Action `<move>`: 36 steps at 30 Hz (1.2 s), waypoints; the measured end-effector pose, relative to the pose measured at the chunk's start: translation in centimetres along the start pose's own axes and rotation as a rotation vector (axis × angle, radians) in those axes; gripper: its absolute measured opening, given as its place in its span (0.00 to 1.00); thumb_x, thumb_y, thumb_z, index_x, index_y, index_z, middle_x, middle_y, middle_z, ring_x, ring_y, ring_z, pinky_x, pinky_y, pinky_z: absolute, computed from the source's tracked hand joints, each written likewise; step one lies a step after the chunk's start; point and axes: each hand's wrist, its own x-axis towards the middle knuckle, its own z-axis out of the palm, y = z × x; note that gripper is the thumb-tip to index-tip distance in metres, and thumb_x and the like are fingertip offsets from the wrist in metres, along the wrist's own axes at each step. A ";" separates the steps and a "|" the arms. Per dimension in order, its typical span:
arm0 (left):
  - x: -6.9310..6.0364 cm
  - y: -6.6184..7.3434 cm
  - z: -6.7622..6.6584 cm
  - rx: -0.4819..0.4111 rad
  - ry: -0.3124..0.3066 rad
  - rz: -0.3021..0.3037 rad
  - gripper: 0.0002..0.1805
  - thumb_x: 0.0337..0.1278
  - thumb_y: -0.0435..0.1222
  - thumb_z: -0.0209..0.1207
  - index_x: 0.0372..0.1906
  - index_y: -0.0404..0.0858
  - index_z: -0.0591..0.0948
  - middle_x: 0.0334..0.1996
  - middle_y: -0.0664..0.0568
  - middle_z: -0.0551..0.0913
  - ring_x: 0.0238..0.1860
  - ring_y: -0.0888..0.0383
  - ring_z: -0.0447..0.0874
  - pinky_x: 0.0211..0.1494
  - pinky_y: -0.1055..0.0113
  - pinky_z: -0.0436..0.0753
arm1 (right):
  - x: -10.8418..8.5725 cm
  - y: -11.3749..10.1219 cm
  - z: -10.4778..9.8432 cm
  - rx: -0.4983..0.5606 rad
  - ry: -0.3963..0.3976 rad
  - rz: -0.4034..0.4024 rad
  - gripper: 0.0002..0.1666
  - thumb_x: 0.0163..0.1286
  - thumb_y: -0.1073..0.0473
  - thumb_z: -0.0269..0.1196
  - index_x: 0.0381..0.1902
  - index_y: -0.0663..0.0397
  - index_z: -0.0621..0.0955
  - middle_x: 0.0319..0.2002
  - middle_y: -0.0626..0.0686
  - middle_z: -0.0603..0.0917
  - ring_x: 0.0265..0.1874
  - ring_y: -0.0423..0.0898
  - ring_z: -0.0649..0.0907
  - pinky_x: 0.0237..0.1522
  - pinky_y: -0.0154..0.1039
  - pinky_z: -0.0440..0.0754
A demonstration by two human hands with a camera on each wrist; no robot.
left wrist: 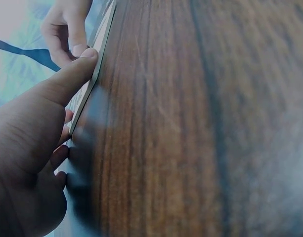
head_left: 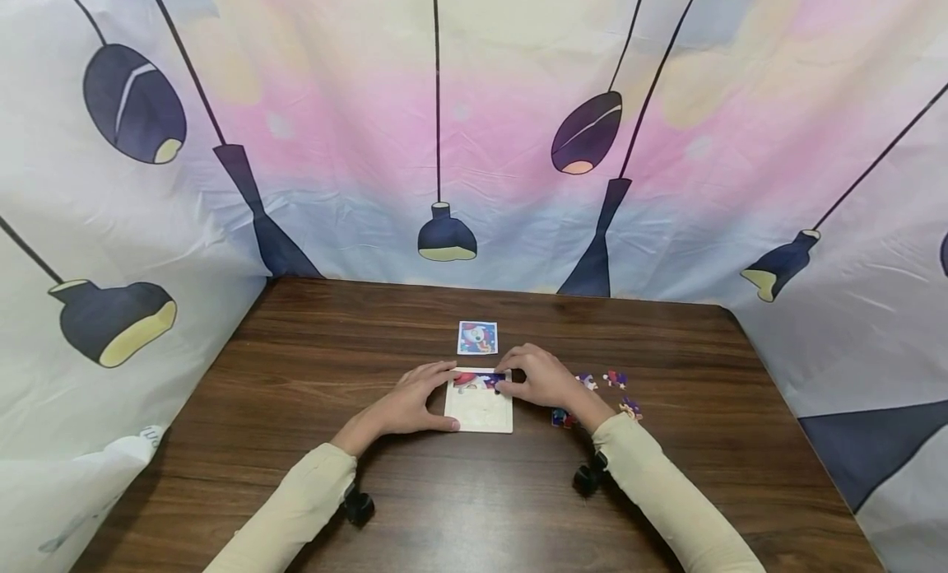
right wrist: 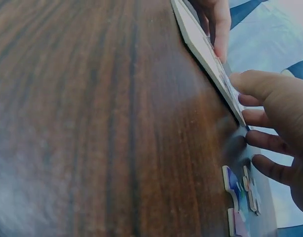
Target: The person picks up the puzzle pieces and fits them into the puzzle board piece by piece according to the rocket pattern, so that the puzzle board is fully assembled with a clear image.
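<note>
A light, square puzzle board [head_left: 480, 412] lies on the table, with colourful pieces [head_left: 474, 381] along its far side and bare wood nearer. My left hand [head_left: 406, 404] grips the board's left side, thumb on the near corner and fingers by the far one. In the left wrist view, the left thumb [left wrist: 74, 74] lies over the board's edge. My right hand [head_left: 544, 379] is at the far right corner, its thumb pressing on the pieces and its fingertips touching the rim. The right wrist view shows the right hand's fingers [right wrist: 270, 143] spread beside the board [right wrist: 200, 47].
A small picture card [head_left: 477, 338] lies just beyond the board. Several loose puzzle pieces [head_left: 615, 379] are scattered to the right, some near or partly behind the right wrist. Printed cloth [head_left: 370, 145] hangs around the back and sides of the wooden table [head_left: 474, 499].
</note>
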 end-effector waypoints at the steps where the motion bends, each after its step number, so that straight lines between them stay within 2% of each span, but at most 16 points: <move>1: 0.0 0.0 0.0 0.001 0.000 -0.001 0.51 0.55 0.61 0.70 0.78 0.43 0.66 0.79 0.47 0.60 0.80 0.41 0.52 0.77 0.35 0.51 | 0.0 0.0 -0.1 0.005 0.006 0.002 0.17 0.72 0.46 0.67 0.52 0.45 0.89 0.51 0.47 0.86 0.51 0.46 0.82 0.53 0.49 0.83; 9: 0.0 -0.1 0.0 0.009 0.002 -0.004 0.51 0.54 0.62 0.70 0.78 0.43 0.66 0.79 0.47 0.60 0.80 0.41 0.52 0.78 0.36 0.51 | -1.4 0.4 -2.5 0.056 0.066 0.040 0.17 0.74 0.46 0.66 0.54 0.47 0.88 0.53 0.49 0.86 0.55 0.49 0.83 0.57 0.53 0.81; 15: 0.0 0.0 -0.1 0.006 0.000 -0.001 0.51 0.54 0.61 0.70 0.78 0.42 0.66 0.79 0.47 0.60 0.80 0.41 0.51 0.78 0.36 0.51 | -3.3 1.7 -4.0 0.036 0.120 0.049 0.18 0.73 0.46 0.67 0.53 0.49 0.88 0.52 0.49 0.87 0.54 0.49 0.84 0.56 0.53 0.82; 29: 0.0 -0.2 0.1 0.019 0.001 0.004 0.52 0.54 0.62 0.70 0.78 0.43 0.66 0.79 0.47 0.59 0.80 0.42 0.52 0.77 0.36 0.52 | -6.2 3.7 -4.8 -0.032 0.165 0.054 0.17 0.69 0.48 0.70 0.49 0.51 0.89 0.48 0.49 0.88 0.50 0.50 0.84 0.53 0.54 0.83; 36: 0.0 -0.1 0.1 0.010 0.003 0.007 0.51 0.54 0.61 0.70 0.78 0.43 0.66 0.79 0.47 0.59 0.80 0.41 0.52 0.77 0.35 0.52 | -8.0 4.6 -5.3 -0.056 0.160 0.114 0.18 0.69 0.46 0.70 0.51 0.49 0.89 0.50 0.50 0.87 0.52 0.52 0.83 0.55 0.57 0.82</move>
